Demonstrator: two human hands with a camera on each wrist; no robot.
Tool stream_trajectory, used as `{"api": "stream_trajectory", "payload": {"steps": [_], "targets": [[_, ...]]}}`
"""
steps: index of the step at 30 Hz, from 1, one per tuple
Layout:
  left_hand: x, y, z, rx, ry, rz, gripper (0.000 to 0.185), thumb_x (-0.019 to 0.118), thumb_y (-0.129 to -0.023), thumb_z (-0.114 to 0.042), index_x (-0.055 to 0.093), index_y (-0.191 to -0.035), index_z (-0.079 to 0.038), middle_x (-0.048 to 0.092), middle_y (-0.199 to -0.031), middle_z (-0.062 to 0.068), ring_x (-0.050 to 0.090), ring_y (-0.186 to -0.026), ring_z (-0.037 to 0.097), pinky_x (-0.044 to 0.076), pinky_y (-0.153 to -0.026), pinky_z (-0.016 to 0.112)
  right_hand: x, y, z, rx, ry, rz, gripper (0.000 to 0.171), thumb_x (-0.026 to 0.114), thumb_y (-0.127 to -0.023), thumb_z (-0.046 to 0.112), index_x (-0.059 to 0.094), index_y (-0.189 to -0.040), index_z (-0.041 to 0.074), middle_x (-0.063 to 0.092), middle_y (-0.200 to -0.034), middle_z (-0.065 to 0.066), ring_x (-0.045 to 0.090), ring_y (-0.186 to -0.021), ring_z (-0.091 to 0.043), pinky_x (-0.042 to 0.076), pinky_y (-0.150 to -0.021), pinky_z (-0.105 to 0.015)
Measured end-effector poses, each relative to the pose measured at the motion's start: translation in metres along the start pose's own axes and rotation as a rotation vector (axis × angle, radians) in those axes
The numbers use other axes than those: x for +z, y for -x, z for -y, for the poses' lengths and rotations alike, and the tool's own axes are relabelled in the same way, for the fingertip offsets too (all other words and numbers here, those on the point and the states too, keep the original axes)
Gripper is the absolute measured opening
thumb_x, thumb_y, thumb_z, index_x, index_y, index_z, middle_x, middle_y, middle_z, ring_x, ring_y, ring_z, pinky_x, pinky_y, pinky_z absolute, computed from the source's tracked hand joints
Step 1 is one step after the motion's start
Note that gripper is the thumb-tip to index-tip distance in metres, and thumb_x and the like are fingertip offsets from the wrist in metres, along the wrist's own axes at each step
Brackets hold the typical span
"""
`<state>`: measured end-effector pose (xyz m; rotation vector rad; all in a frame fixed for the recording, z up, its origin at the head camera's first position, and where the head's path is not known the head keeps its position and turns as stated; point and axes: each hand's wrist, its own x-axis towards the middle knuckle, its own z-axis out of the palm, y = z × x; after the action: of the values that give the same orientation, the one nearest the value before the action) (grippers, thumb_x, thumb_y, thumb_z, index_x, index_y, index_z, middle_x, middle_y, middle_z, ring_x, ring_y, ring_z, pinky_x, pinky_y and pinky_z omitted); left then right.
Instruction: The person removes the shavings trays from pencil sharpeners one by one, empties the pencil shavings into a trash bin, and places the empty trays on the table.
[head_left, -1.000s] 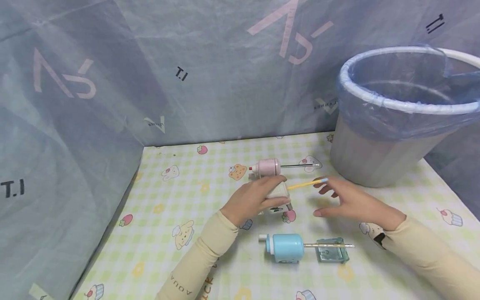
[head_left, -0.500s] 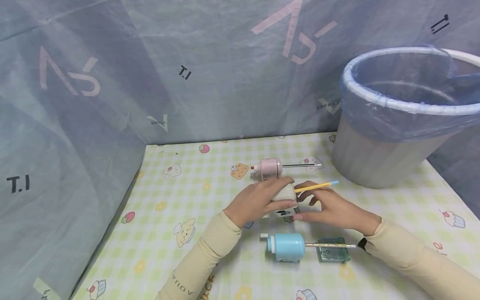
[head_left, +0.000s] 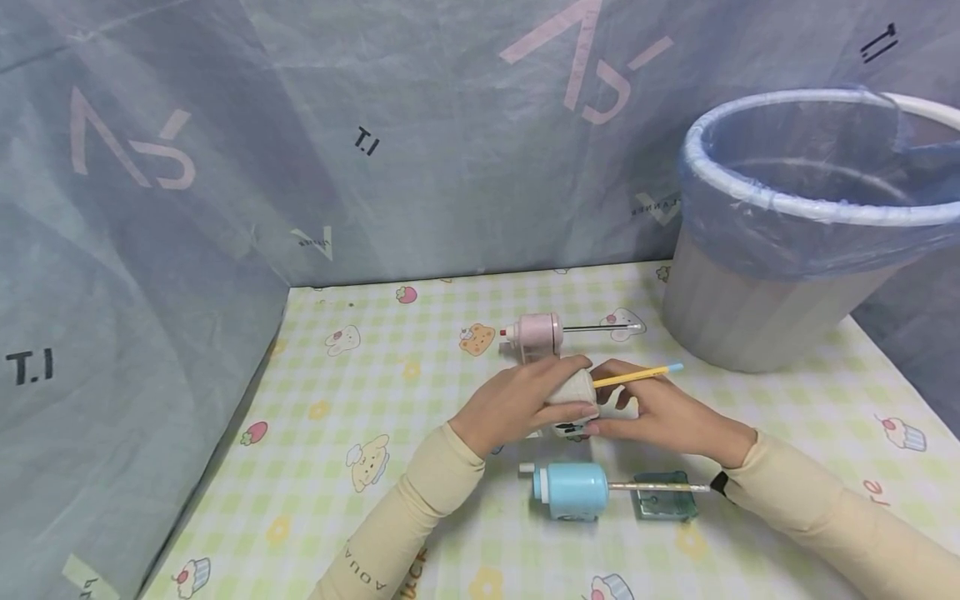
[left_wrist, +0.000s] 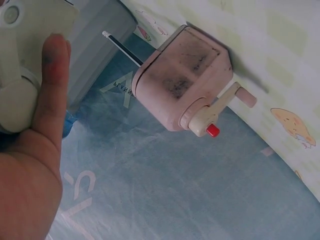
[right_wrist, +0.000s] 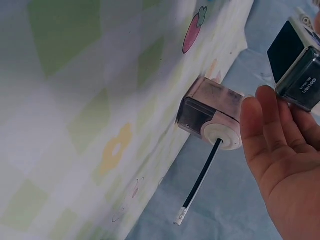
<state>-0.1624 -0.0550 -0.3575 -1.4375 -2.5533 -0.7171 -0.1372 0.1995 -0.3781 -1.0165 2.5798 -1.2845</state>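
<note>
My left hand [head_left: 517, 400] grips a white crank pencil sharpener [head_left: 576, 387] from above; a yellow pencil [head_left: 637, 375] sticks out of its front toward the right. Off the tabletop and tilted in the right wrist view, the sharpener shows its dark base and a clear, dark-tinted shavings drawer [right_wrist: 304, 86]. My right hand [head_left: 667, 421] is at that drawer, fingers on the far side and thumb on the near side, pinching it. The thumb is hidden in the right wrist view. Just behind stands a pink sharpener [head_left: 538, 332] holding a black pencil [head_left: 600, 328].
Nearer me, a blue sharpener [head_left: 577, 490] holds a patterned pencil [head_left: 626, 486]. Under that pencil lies a loose clear teal drawer [head_left: 666, 507]. A grey bin [head_left: 742, 308] with a blue liner stands at the back right. Fabric walls border the checked tablecloth [head_left: 405, 367].
My right hand has come leftward from beyond the yellow pencil's end to the front of the white sharpener. The white sharpener has shifted slightly right in my left hand.
</note>
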Motion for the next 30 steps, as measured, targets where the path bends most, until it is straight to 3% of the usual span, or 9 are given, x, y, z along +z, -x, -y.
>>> {"api": "stream_trajectory", "payload": {"steps": [10, 25, 30], "targets": [[0.0001, 0.0026, 0.0002, -0.001, -0.004, 0.011, 0.052, 0.069, -0.105, -0.04, 0.057, -0.148, -0.013, 0.071, -0.126, 0.001, 0.068, -0.099, 0.01, 0.057, -0.083, 0.029, 0.0008, -0.0002, 0.0007, 0.034, -0.019, 0.013, 0.034, 0.081, -0.099, 0.029, 0.065, -0.127, 0.02, 0.064, -0.124, 0.006, 0.063, -0.107, -0.015, 0.055, -0.088, -0.034], [0.0001, 0.0041, -0.0004, 0.029, 0.006, 0.007, 0.049, 0.07, -0.105, -0.039, 0.057, -0.146, -0.016, 0.069, -0.112, -0.002, 0.058, -0.082, 0.007, 0.053, -0.074, 0.025, 0.001, 0.0005, -0.0018, 0.028, -0.099, 0.033, 0.028, 0.082, -0.098, 0.025, 0.064, -0.119, 0.024, 0.065, -0.116, 0.006, 0.07, -0.105, -0.012, 0.057, -0.095, -0.034], [-0.0002, 0.0042, -0.0009, 0.024, 0.028, 0.022, 0.049, 0.07, -0.105, -0.039, 0.057, -0.147, -0.016, 0.07, -0.121, -0.002, 0.061, -0.089, 0.008, 0.055, -0.079, 0.026, -0.0007, 0.0012, -0.0005, 0.036, -0.105, 0.049, 0.028, 0.082, -0.097, 0.025, 0.063, -0.118, 0.025, 0.065, -0.114, 0.007, 0.069, -0.105, -0.012, 0.057, -0.095, -0.034]]}}
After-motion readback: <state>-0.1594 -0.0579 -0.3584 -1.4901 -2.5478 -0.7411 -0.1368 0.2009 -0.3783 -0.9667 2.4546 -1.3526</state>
